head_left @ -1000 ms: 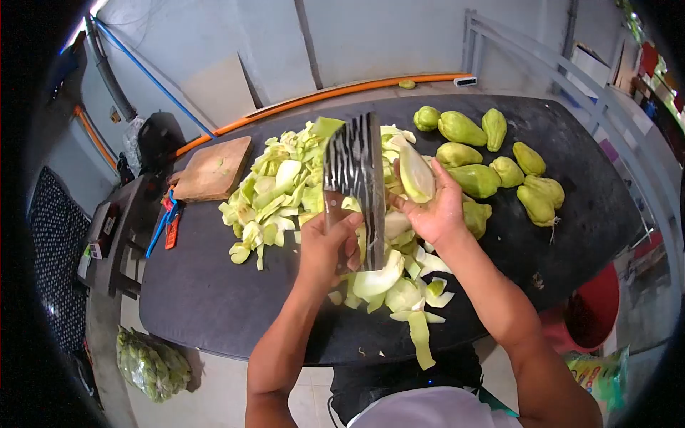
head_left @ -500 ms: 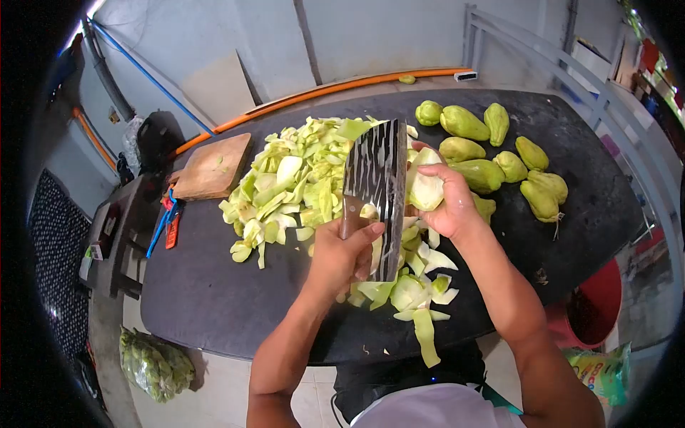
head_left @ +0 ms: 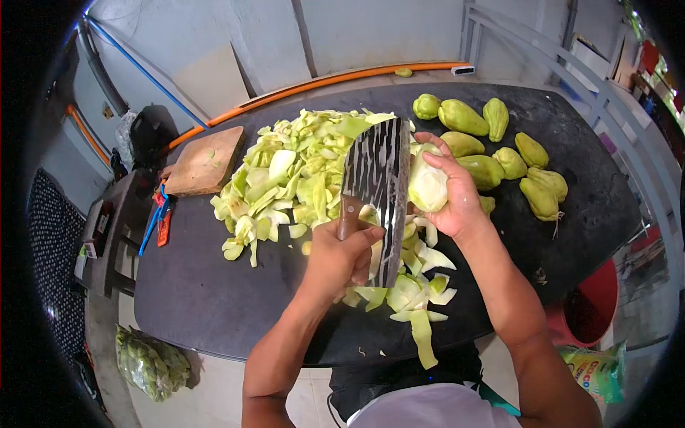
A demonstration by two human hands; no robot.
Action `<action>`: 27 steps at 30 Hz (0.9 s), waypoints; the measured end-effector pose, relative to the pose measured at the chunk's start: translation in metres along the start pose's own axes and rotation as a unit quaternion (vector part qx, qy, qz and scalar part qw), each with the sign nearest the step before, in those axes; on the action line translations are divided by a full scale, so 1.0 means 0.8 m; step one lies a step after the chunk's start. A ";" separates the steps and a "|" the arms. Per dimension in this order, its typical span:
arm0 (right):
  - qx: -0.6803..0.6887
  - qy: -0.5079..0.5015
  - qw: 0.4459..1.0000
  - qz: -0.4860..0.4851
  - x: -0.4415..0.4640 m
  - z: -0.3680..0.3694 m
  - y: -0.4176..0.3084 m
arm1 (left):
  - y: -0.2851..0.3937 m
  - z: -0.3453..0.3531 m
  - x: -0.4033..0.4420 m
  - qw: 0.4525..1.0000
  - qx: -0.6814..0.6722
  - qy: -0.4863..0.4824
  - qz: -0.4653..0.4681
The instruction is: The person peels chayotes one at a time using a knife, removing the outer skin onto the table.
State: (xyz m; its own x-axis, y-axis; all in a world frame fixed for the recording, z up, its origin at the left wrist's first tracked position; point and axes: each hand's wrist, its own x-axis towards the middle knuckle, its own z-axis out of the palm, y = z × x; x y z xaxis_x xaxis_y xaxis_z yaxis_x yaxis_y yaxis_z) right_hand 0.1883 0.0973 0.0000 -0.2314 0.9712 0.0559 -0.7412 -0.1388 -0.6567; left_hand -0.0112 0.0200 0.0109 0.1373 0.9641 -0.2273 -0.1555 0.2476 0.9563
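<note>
The left hand [head_left: 339, 262] is closed around the wooden handle [head_left: 349, 216] of a broad cleaver [head_left: 374, 182], with its thumb laid toward the blade. The blade stands nearly upright in the view and carries dark and bright stripes. The right hand [head_left: 460, 207] is curved around a peeled chayote [head_left: 429, 188], gripping it between the thumb and the other fingers. This chayote is above the desk [head_left: 214, 299], just beside the right edge of the blade; whether the two touch, I cannot tell.

Behind the cleaver and to its left, a large heap of pale green peelings [head_left: 303, 171] lies on the desk. More pieces are below the hands, and one long strip [head_left: 422, 342] points toward the person. To the right, a group of whole green chayotes [head_left: 479, 172] lies on the desk, some touching each other. At the left end there is a wooden cutting board [head_left: 205, 160], and near it a blue strap [head_left: 151, 228] and a small orange-red object [head_left: 163, 230]. On the floor, a red bucket [head_left: 608, 303] stands at the right, and a clear bag of green produce [head_left: 151, 364] lies at the left.
</note>
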 end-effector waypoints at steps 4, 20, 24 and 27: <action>0.006 -0.005 1.000 -0.019 0.004 -0.005 0.006 | 0.004 0.006 -0.005 0.999 -0.017 -0.012 -0.033; -0.017 -0.007 1.000 0.011 -0.013 0.033 0.048 | -0.011 0.018 -0.002 0.999 -0.027 -0.039 -0.007; -0.069 0.008 0.997 -0.028 -0.019 0.037 0.035 | -0.018 0.014 0.002 0.996 -0.019 -0.082 -0.039; -0.053 0.010 0.998 -0.015 -0.015 0.033 0.040 | -0.015 0.007 0.003 0.996 0.003 -0.087 -0.023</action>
State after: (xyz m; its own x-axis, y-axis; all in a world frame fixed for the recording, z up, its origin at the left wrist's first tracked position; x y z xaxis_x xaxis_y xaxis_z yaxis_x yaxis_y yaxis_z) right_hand 0.1507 0.0759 -0.0014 -0.1964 0.9785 0.0627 -0.6772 -0.0891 -0.7304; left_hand -0.0032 0.0186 0.0001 0.3122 0.9202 -0.2360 -0.1385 0.2899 0.9470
